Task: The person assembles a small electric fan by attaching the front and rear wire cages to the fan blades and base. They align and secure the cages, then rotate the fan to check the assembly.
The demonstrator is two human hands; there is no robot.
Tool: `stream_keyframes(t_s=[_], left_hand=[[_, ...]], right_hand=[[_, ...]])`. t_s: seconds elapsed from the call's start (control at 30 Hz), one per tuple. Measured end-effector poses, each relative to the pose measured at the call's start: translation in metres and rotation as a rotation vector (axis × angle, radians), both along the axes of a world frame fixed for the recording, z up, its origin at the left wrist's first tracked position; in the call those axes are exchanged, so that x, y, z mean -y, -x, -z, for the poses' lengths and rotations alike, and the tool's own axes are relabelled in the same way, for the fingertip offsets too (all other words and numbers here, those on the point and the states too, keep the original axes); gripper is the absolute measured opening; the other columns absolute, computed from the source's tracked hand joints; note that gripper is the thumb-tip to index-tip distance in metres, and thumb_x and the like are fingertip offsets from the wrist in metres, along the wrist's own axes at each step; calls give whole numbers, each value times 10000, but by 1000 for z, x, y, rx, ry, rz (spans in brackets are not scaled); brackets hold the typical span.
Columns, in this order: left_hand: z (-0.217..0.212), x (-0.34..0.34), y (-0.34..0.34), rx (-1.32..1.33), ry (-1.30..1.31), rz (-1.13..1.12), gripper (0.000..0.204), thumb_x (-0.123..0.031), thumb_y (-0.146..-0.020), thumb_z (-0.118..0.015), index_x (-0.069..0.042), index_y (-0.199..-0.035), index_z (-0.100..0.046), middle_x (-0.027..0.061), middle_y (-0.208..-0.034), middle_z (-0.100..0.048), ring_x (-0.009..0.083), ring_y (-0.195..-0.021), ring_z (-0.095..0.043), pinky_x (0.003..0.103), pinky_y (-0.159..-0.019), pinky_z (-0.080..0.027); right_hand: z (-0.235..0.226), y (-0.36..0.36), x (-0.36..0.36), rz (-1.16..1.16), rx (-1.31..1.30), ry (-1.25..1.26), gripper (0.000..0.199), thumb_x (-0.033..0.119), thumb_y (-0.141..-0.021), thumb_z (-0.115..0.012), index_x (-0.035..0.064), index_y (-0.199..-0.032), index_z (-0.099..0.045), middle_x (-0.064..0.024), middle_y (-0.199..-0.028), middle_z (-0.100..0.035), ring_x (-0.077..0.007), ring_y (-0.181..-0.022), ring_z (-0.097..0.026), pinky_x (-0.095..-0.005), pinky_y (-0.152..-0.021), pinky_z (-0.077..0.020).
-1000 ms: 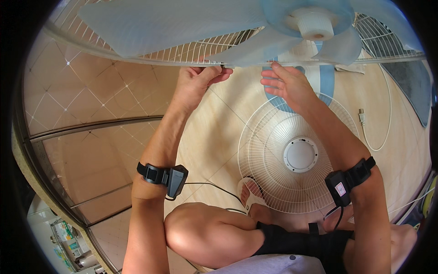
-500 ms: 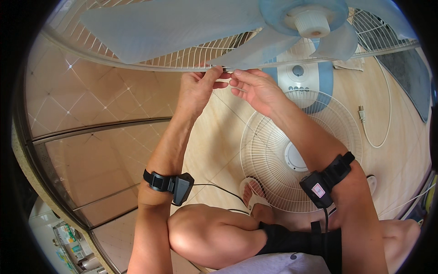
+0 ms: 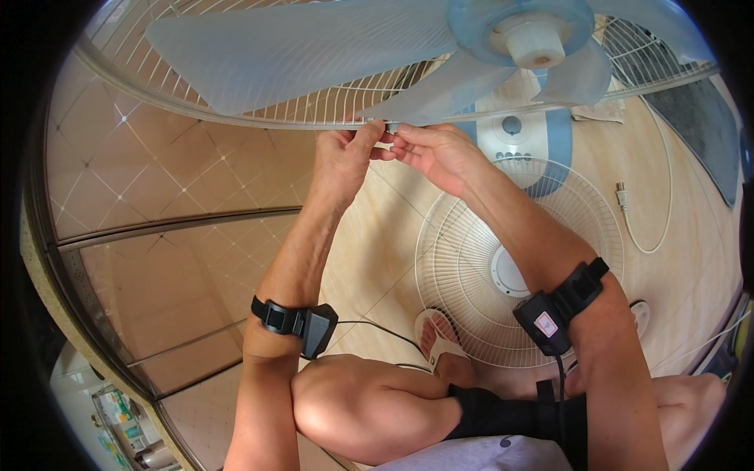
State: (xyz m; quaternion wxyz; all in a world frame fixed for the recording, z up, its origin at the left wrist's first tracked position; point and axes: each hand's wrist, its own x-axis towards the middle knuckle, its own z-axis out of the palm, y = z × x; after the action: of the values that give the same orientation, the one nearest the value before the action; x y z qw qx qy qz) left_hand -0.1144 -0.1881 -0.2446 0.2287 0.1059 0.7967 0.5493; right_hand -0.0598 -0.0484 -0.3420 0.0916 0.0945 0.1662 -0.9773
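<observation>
Both hands meet at the lower rim of a fan's rear grille [image 3: 236, 110], raised in front of the person. The left hand [image 3: 344, 153] has its fingers drawn narrow, thumb and fingertips pinched on the rim wire where a small clip or fastener seems to sit, though it is too small to make out. The right hand [image 3: 440, 151] comes in from the right with its fingertips closed on the same spot, touching the left hand's fingertips, so the two pinch the rim together. Just behind that rim spread the pale blue translucent fan blades [image 3: 314, 47], one long blade reaching left and shorter ones fanning around the white hub cap [image 3: 536, 43] at the far right. Each forearm carries a black strap with a small black device: the left wristband [image 3: 297, 322] near the knee, the right wristband [image 3: 554, 310] with a cable running down from it. Below the hands, on the tan tiled floor [image 3: 157, 180], lies the detached white front grille [image 3: 510, 267], flat, with a round centre disc. Beyond it stands the fan's blue and white base [image 3: 534, 137], and to its right a white power cord [image 3: 636, 212] with its plug lies loose on the floor. A sandalled foot [image 3: 440, 341] rests touching the near edge of the front grille, beside the person's bent knee [image 3: 345, 400].
</observation>
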Motion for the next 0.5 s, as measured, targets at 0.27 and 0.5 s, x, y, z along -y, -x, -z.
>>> stream_keyframes(t_s=[0.27, 0.5], left_hand=[[-6, -2, -2, 84, -142, -93, 215, -100, -972, -530, 85, -963, -638, 170, -959, -693, 242, -895, -720, 309, -809, -611], [-10, -5, -4, 11, -84, -134, 268, -141, -957, -534, 111, -963, -623, 219, -945, -697, 266, -872, -731, 335, -802, -615]], right_hand=[[-5, -4, -3, 2, 6, 23, 171, 88, -938, -659, -32, -1058, -640, -114, -1002, -667, -185, -924, -635, -344, -917, -516], [-5, 1, 3, 31, 56, 4, 153, 93, -949, -641, -22, -1048, -641, -115, -995, -670, -175, -907, -628, -340, -881, -530]])
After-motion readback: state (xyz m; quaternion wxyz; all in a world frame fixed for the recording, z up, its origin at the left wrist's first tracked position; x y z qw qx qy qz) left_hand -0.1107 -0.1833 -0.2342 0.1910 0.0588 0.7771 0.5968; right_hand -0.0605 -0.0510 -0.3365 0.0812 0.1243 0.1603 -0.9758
